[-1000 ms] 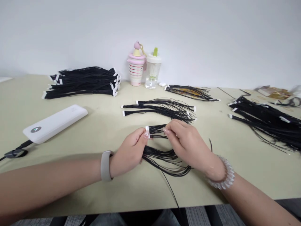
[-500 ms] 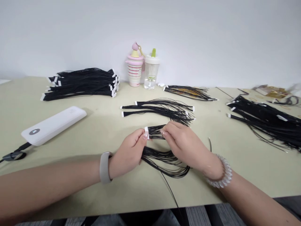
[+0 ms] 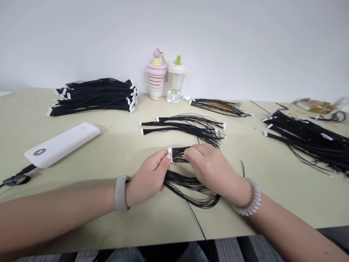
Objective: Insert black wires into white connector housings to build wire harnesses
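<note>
The wire harness (image 3: 177, 158) just over the surface (image 3: 109, 225) before you looks light and limp, best held by its stiffer white connector (image 3: 170, 151), which your left fingers (image 3: 164, 163) pinch, while your right fingers (image 3: 194, 154) seem closed around its wires (image 3: 178, 150).

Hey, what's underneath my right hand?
Black wires from the white connector run out of sight beneath the right hand; their covered stretch, and whether it's pinched, can't be seen.

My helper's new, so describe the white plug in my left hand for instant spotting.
Over the pale table, find the left hand with the grey wristband. The white plug sits at its thumb tip, black wires trailing toward the right hand. Unlike other plugs nearby, it's held.
</note>
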`<state>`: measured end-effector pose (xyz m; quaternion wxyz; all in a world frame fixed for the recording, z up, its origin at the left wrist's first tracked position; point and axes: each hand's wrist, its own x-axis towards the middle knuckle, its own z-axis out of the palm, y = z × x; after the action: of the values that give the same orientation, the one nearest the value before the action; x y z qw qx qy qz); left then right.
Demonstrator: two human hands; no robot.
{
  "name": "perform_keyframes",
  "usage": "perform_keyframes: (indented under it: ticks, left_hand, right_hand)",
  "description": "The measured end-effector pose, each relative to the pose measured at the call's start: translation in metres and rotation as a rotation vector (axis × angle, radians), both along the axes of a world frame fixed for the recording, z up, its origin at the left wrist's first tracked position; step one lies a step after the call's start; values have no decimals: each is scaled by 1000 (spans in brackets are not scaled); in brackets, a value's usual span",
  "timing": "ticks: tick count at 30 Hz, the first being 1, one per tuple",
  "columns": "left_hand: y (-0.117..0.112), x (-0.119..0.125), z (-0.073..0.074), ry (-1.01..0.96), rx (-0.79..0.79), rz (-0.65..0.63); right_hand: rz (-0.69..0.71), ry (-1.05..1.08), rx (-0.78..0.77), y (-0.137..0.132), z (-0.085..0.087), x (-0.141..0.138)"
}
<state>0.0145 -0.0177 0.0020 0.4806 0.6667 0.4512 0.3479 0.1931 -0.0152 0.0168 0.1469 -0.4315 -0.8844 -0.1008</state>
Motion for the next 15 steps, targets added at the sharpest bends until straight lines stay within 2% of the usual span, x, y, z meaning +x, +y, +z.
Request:
perform_keyframes:
  ticks: [4,9,12,15]
  left_hand:
    - [0,0,-1,-14,-60,-3]
    - [1,0,-5,-90,-160,27]
    - [2,0,-6,-105,-173,61]
    - [2,1,-5,-101,-156,87]
  right_hand:
    - [0,93,-123,0,2,-1]
    - [-89,216,-262,5,7,10]
    - [-111,230,-267,9,10,22]
    - [-101,288,-174,9,20,32]
